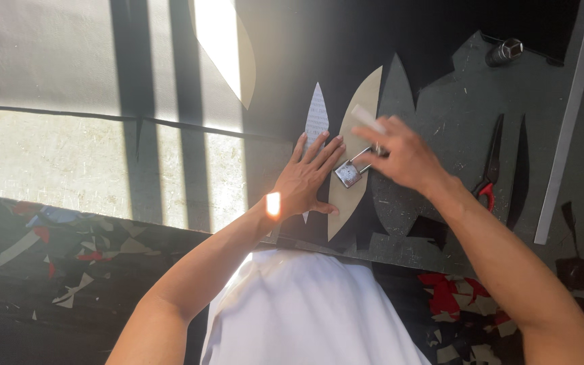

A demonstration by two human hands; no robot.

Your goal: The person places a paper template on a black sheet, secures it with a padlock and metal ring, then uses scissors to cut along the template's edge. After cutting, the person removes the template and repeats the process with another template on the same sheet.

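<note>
My left hand (304,177) lies flat, fingers spread, on a narrow pointed paper template (317,116) that rests on dark sheet material. My right hand (401,155) is closed around a white chalk-like stick (368,118), blurred from motion, just right of the left hand. A small metal padlock (349,173) sits on a tan leaf-shaped cut piece (358,115) between the two hands.
Red-handled scissors (489,169) lie to the right on the dark worktable (454,122). A metal socket (505,51) stands at the top right. A long white strip (566,128) runs along the right edge. Colourful scraps (69,236) litter the floor. Another tan piece (246,61) lies farther up.
</note>
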